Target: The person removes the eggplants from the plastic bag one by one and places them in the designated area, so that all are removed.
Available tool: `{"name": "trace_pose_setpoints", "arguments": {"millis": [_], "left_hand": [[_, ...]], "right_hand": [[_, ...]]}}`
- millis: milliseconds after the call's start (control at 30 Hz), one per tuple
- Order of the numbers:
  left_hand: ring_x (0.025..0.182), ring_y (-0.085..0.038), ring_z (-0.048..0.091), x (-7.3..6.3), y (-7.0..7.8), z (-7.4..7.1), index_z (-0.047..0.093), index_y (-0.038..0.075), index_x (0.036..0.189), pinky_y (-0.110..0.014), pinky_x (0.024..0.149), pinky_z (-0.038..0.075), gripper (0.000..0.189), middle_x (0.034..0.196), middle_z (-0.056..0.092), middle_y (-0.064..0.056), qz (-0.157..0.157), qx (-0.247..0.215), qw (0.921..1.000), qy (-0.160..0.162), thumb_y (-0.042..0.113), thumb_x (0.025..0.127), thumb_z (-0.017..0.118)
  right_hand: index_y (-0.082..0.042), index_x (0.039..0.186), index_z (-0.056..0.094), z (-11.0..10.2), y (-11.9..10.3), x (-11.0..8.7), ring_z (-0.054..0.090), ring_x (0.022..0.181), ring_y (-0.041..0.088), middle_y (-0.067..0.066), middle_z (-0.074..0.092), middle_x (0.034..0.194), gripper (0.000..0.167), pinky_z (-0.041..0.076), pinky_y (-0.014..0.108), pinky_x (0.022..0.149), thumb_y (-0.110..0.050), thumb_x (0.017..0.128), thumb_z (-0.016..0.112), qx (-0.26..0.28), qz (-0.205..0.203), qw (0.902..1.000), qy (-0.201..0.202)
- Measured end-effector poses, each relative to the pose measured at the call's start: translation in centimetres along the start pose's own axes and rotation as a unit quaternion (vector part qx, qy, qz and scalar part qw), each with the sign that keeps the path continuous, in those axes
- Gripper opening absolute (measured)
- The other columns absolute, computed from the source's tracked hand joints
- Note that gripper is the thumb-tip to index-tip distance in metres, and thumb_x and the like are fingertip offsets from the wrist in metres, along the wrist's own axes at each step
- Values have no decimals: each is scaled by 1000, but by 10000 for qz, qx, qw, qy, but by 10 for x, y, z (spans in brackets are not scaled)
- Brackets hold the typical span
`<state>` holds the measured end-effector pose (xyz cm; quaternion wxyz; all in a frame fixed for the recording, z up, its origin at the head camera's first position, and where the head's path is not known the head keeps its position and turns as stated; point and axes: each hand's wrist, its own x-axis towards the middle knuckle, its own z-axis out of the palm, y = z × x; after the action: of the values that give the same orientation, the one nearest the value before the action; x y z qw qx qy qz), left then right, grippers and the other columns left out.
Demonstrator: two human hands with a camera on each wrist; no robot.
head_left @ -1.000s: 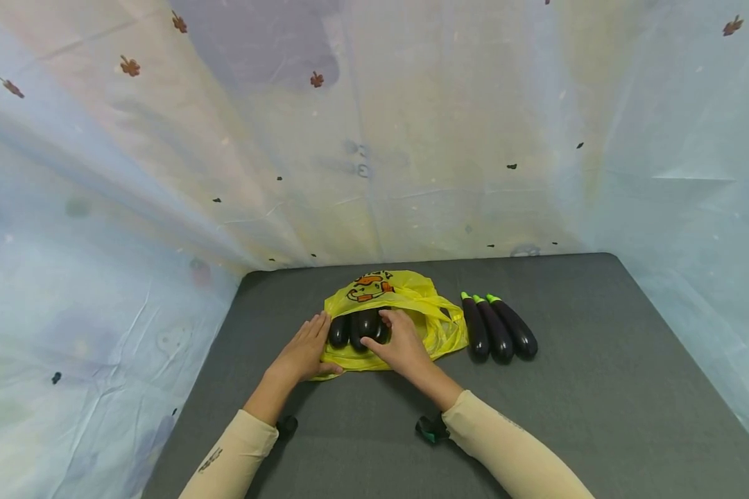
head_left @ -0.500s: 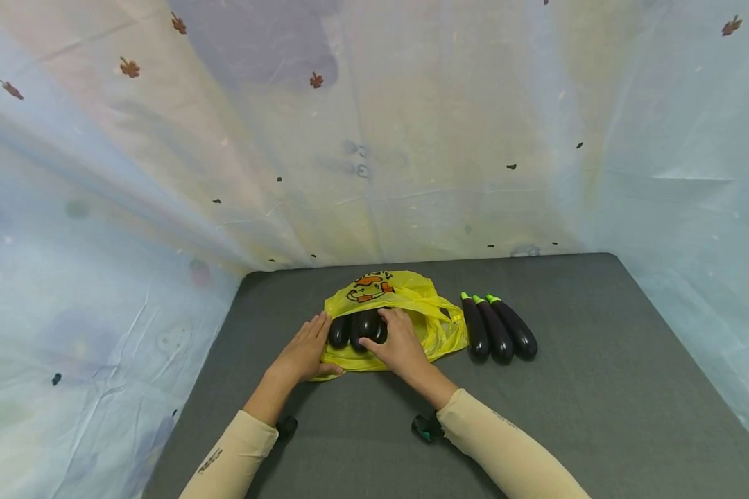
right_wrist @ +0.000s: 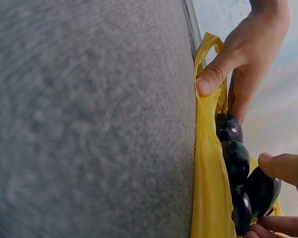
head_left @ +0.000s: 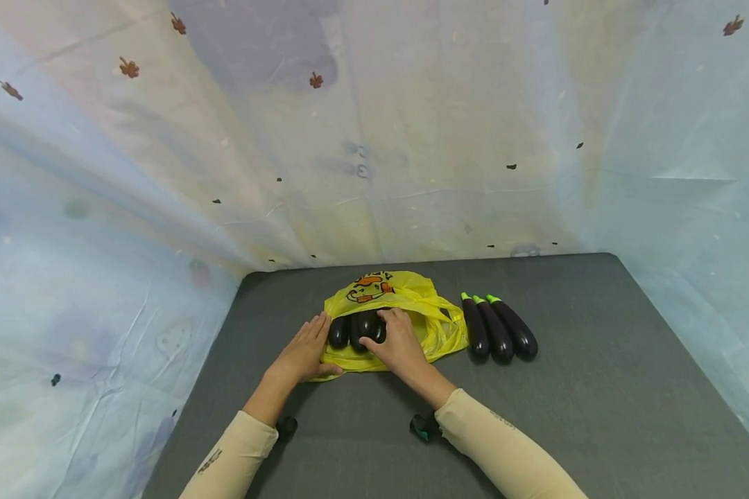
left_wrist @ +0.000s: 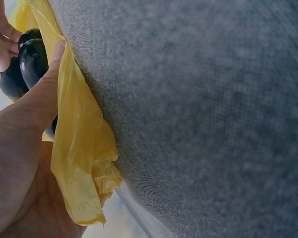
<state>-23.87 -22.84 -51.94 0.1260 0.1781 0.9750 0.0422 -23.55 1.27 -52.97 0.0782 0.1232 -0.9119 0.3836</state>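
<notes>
A yellow plastic bag with a cartoon print lies on the table, its mouth facing me. Several dark, glossy eggplants show inside the opening. My right hand reaches in and holds the uppermost eggplant between thumb and fingers; it lies on top of the others. With fingers straight, my left hand rests along the bag's left side, its thumb pressing the lower edge of the mouth, as the left wrist view also shows. The eggplants' far ends are hidden in the bag.
Three eggplants with green stem ends lie side by side just right of the bag. The grey table extends to the right and toward me. Pale, patterned sheeting hangs behind and on both sides.
My right wrist and forearm have shifted slightly left. The left hand, the bag and the three eggplants outside it keep their places.
</notes>
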Motion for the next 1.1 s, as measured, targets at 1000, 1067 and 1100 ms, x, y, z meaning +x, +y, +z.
{"name": "trace_pose_setpoints", "arguments": {"millis": [1000,1067,1100], "left_hand": [[165,-40,14,-2,0,-2,16,-5,170,-53,134,15,117,178,12,-24,108,-23,9999,62,56,93,80],[165,-40,14,-2,0,-1,16,-5,170,-53,134,15,117,178,12,-24,96,-41,9999,60,56,93,80],[165,-40,14,-2,1,-2,16,-5,170,-53,135,15,117,178,12,-24,87,-44,9999,52,56,93,80]], "right_hand": [[2,147,62,-10,3,-13,66,121,37,22,68,136,58,59,54,100,-22,97,79,364,26,9989,304],[2,147,63,-13,3,-14,68,116,36,22,69,134,57,60,54,96,-21,97,79,476,72,9984,288],[2,147,63,-14,4,-15,69,113,34,21,71,131,57,61,53,94,-21,97,79,545,101,9981,276]]}}
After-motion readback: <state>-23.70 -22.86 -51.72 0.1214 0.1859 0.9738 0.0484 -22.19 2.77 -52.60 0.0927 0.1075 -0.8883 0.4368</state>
